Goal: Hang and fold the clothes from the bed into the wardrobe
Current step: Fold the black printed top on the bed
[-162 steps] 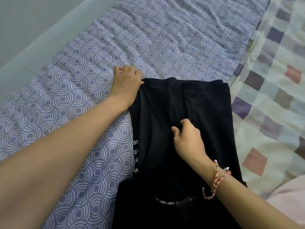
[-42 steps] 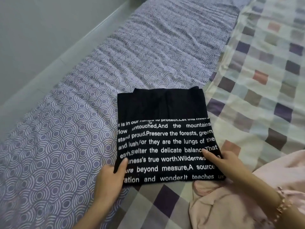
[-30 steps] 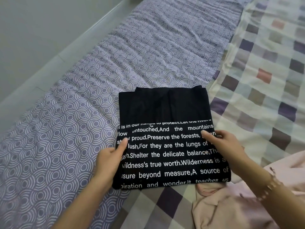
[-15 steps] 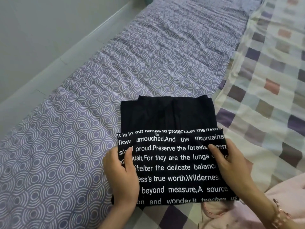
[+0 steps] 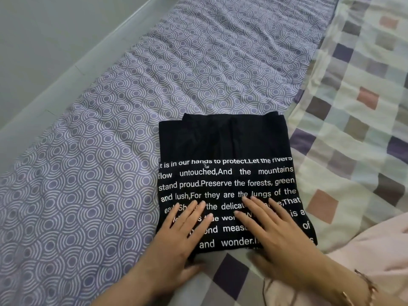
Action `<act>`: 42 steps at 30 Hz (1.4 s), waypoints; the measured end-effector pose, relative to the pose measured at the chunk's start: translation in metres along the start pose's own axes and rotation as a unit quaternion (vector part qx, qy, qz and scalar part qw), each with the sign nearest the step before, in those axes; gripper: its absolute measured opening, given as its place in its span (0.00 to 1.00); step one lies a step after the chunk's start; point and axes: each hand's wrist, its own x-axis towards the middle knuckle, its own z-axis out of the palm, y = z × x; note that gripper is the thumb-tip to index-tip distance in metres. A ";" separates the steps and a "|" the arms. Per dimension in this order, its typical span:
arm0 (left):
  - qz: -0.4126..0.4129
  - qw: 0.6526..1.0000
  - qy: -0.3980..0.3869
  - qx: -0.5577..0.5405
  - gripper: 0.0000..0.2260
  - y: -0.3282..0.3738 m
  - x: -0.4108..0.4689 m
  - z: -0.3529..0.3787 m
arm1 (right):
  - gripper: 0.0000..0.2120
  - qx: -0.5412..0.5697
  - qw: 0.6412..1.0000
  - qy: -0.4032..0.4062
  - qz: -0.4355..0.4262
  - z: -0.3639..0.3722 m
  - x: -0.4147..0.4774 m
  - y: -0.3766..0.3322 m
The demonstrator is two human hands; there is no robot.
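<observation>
On the bed [image 5: 110, 173], the left hand [image 5: 183, 237] and right hand [image 5: 271, 230] press flat, fingers [image 5: 254, 206] straight and spread, likely smoothing the folded black shirt [image 5: 225, 164] so the fold holds.

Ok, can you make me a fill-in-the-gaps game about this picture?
The folded shirt is ____ with white words.
The left hand and right hand both lie flat on the ____.
The bracelet sits on the ____ wrist.
Missing words: black; shirt; right.
</observation>
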 end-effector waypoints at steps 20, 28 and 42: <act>-0.392 0.613 0.140 -0.672 0.23 -0.072 0.037 -0.085 | 0.16 0.640 0.653 0.192 0.356 -0.084 0.029 0.062; -0.554 0.728 0.266 -0.304 0.19 -0.019 0.093 -0.046 | 0.17 0.325 0.800 0.268 0.427 -0.035 0.073 0.043; -0.459 0.808 0.355 -0.102 0.18 -0.024 0.088 -0.027 | 0.17 0.064 0.831 0.413 0.367 -0.021 0.086 0.037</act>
